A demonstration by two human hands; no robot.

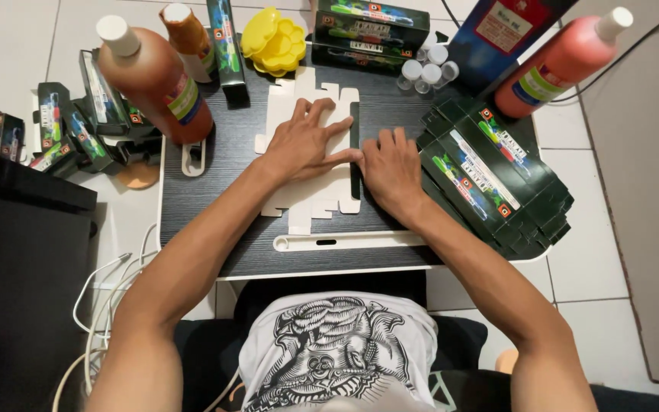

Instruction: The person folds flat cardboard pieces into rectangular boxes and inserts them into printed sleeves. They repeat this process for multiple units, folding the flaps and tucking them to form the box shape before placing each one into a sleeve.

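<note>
Hands press flat on a white unfolded box blank (310, 152) in the middle of the dark tabletop (223, 168). The left hand (303, 145) lies spread on the card, fingers wide, grasping nothing. The right hand (390, 169) pushes down its dark folded edge, fingers together. Uneven pushing could crease it crooked, or it could slide toward the big brown bottle (158, 80).

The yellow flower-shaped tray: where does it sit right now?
In the head view, the yellow flower-shaped tray lies at the far edge of the dark table, left of centre, between a green carton and stacked dark boxes, just beyond the flat white cardboard blank.
</note>
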